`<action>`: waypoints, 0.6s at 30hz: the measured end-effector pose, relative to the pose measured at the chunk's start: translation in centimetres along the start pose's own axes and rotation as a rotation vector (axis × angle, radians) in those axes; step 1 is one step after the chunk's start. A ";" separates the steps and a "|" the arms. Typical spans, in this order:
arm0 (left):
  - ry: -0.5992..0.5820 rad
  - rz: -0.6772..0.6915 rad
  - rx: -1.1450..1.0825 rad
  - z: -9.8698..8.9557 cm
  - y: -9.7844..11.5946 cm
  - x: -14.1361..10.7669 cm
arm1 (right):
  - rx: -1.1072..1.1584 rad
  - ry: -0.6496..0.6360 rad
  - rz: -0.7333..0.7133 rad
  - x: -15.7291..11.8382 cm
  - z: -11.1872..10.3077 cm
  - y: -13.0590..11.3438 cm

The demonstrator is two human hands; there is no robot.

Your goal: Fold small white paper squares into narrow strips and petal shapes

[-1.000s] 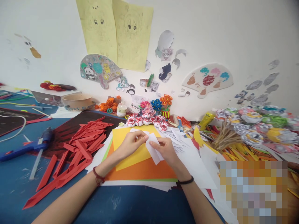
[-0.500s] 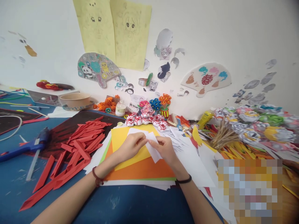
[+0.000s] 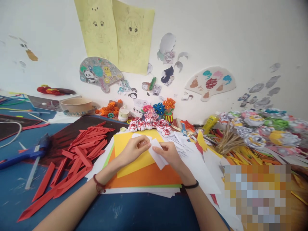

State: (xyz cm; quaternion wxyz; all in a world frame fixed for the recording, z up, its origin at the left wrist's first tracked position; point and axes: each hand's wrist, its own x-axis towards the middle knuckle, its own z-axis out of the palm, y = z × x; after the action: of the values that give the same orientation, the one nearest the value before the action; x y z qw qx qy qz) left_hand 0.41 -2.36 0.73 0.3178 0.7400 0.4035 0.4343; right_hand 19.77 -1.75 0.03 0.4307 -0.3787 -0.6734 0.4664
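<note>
My right hand (image 3: 169,154) pinches a small strip of white paper (image 3: 159,161), which hangs slanting down between the hands. At its upper left edge, my left hand (image 3: 135,149) is closed with thumb and fingertips pressed together. Both hands are over a yellow sheet (image 3: 121,152), which lies on an orange sheet (image 3: 144,179) with green and white paper edges showing below. Behind the left hand, more white paper (image 3: 137,135) shows in part; whether it joins the strip I cannot tell.
Folded red paper strips (image 3: 86,144) lie in a heap at left, beside a blue glue gun (image 3: 38,149). White-and-red paper flowers (image 3: 149,124) stand behind the sheets. Thin white slips (image 3: 180,142), yellow strips (image 3: 252,157) and a bunch of paper flowers (image 3: 260,128) fill the right.
The right thumb has shifted slightly along the white paper strip. The left hand keeps nearly the same pose, and the whole view has tilted a little.
</note>
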 end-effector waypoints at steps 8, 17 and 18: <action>0.175 -0.250 -0.519 0.6 0.4 0.1 | 0.383 0.134 0.189 0.3 -0.3 -0.4; 0.036 -0.294 -0.528 2.1 0.9 -0.5 | 0.274 0.193 0.132 0.4 1.1 0.5; 0.028 -0.286 -0.467 2.2 0.9 -0.5 | 0.252 0.218 0.107 0.4 1.2 0.6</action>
State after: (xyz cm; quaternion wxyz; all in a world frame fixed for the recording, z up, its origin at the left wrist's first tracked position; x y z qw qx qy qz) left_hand 2.55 -3.51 0.28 0.5326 0.5760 0.3971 0.4763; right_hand 18.62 -1.58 -0.64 0.5199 -0.4054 -0.5379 0.5254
